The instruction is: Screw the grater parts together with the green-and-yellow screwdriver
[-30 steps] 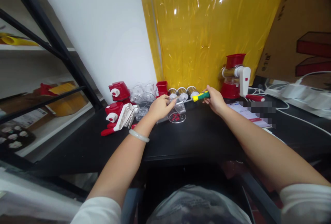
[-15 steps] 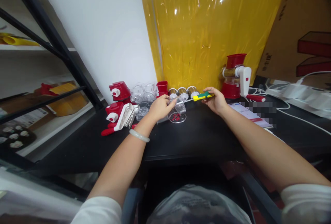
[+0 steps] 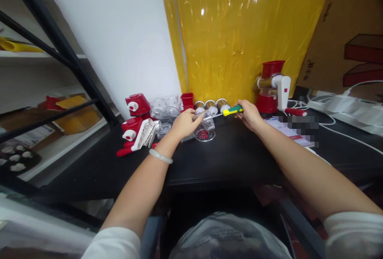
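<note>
My left hand [image 3: 187,124] is closed around a clear plastic part [image 3: 208,122], held just above the black table. In my right hand [image 3: 249,114] is a screwdriver [image 3: 232,110] with a green and yellow handle. Its thin shaft points left, toward the clear part; whether the tip touches it I cannot tell. Below the clear part lies a round clear dish [image 3: 205,135] with small red pieces in it. Behind my hands, several metal grater drums [image 3: 211,107] with white ends stand in a row, next to a red hopper [image 3: 187,101].
Red housings [image 3: 137,104], white crank handles [image 3: 143,137] and clear cups [image 3: 164,107] crowd the left of the black table [image 3: 221,163]. An assembled rotary grater [image 3: 271,87] stands back right. Beside it are a phone [image 3: 289,131], cables and a power strip [image 3: 344,111].
My right hand's fingers have shifted their grip on the screwdriver handle, showing more of it. My left hand and the clear part stay nearly where they were.
</note>
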`<action>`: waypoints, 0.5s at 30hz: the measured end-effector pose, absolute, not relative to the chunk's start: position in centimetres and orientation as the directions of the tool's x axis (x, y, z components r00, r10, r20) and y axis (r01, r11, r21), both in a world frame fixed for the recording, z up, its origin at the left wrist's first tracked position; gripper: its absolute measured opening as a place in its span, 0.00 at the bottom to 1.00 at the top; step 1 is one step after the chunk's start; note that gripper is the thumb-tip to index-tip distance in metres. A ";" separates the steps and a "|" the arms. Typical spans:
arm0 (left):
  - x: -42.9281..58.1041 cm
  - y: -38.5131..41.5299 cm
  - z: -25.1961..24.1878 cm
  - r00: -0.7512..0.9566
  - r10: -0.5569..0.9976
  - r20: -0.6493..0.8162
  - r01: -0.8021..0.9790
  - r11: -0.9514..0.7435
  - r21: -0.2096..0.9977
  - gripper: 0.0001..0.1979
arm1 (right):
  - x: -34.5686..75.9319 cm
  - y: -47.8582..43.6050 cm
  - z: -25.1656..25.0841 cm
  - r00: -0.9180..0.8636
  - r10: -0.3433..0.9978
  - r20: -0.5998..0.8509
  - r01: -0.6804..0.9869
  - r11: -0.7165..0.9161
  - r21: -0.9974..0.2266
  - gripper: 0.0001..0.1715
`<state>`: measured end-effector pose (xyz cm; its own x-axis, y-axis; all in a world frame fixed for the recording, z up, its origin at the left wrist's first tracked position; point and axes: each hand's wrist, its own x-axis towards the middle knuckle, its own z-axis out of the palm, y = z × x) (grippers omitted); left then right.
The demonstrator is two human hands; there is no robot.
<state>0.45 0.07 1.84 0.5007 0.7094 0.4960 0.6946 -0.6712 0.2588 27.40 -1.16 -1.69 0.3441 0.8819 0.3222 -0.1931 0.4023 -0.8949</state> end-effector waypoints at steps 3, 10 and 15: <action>0.5 0.2 1.8 0.498 0.707 0.502 0.694 -0.672 0.258 0.28 | 27.2 -1.2 -1.5 0.342 0.889 0.303 -0.249 0.397 -0.883 0.09; 0.5 0.1 1.9 0.500 0.706 0.502 0.697 -0.672 0.250 0.28 | 27.3 -1.2 -1.5 0.328 0.905 0.272 -0.359 0.385 -0.850 0.09; 0.5 0.0 2.0 0.505 0.707 0.496 0.697 -0.673 0.249 0.28 | 27.7 -0.6 -2.1 0.373 0.872 0.318 -0.186 0.406 -0.895 0.21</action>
<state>0.52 0.00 1.97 0.5049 0.7067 0.4956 0.6969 -0.6725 0.2491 27.74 -0.61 -2.09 0.3730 0.8716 0.3181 -0.1864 0.4063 -0.8945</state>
